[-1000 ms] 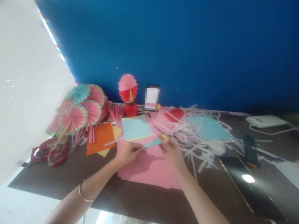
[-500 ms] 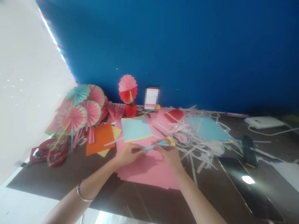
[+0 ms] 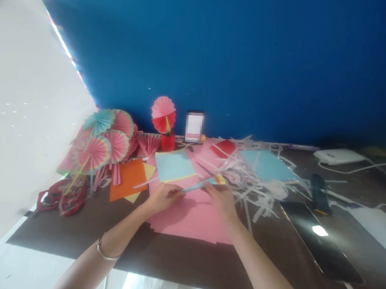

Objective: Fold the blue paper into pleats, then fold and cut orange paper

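Note:
A narrow folded strip of light blue paper (image 3: 194, 187), with a yellow and orange edge at its right end, is held just above pink paper sheets (image 3: 188, 222). My left hand (image 3: 164, 197) pinches its left end. Closed around the strip nearer its right end is my right hand (image 3: 220, 199); the fingertips partly hide the folds. Behind the strip lies a light blue sheet with yellow borders (image 3: 174, 166). A dark pointed tool (image 3: 203, 168), partly hidden, lies beyond my right hand.
Paper fans (image 3: 104, 143) are piled at the left beside an orange sheet (image 3: 128, 180). A pink fan (image 3: 164, 115) stands in a red pot (image 3: 168, 141). White paper scraps (image 3: 259, 188) and a dark tablet (image 3: 321, 241) lie to the right. A blue wall rises behind.
My right hand has shifted slightly along the folded strip, towards its right end. My left hand keeps its pinch and has moved very slightly left. The whole view has drifted a little.

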Motion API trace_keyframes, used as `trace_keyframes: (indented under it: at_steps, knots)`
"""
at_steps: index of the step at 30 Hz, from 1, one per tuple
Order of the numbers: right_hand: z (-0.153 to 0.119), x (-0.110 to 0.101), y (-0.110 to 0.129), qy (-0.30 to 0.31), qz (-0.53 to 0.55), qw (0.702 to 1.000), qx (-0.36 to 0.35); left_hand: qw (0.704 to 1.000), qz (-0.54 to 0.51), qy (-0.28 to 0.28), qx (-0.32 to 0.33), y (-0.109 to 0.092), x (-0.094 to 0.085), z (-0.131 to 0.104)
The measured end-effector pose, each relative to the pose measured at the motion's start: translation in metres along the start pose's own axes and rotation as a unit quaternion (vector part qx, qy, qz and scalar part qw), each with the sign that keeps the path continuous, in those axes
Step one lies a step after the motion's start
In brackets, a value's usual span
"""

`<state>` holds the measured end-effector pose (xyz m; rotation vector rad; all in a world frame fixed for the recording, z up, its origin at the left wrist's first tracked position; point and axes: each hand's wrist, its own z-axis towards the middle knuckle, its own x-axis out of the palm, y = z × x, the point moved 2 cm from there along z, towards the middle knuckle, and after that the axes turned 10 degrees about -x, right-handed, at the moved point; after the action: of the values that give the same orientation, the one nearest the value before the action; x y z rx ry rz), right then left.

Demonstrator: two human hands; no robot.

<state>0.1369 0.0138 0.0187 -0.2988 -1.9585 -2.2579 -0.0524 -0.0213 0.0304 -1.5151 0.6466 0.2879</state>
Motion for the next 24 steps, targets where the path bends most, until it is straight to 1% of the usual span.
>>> trace_keyframes:
  at_steps: [2, 5, 9, 14, 19, 20, 24]
  knots:
    - [0.001, -0.002, -0.003, -0.003, 0.0, 1.0, 0.001, 1.0, 0.002, 0.0, 0.001, 0.0, -0.002, 0.0]
    - [0.0, -0.003, -0.001, -0.017, -0.013, 1.0, 0.0, 1.0, -0.018, 0.015, 0.009, -0.002, -0.004, -0.001]
    - [-0.002, -0.001, 0.004, 0.012, -0.028, 0.999, -0.027, 0.999, -0.025, 0.011, 0.022, -0.003, -0.01, -0.001]
    - [0.002, -0.004, -0.002, 0.015, 0.012, 0.999, -0.032, 1.0, 0.0, -0.015, 0.015, 0.002, -0.015, 0.002]
    - [0.004, -0.009, -0.006, 0.008, 0.018, 0.999, -0.026, 1.0, 0.013, 0.001, 0.013, 0.003, -0.015, 0.005]
    - [0.003, -0.009, -0.005, 0.017, 0.023, 0.999, -0.029, 1.0, 0.013, 0.003, 0.014, 0.003, -0.016, 0.005]
    - [0.001, -0.007, -0.002, 0.089, 0.028, 0.995, -0.025, 1.0, -0.013, -0.007, 0.023, 0.003, -0.019, 0.005]
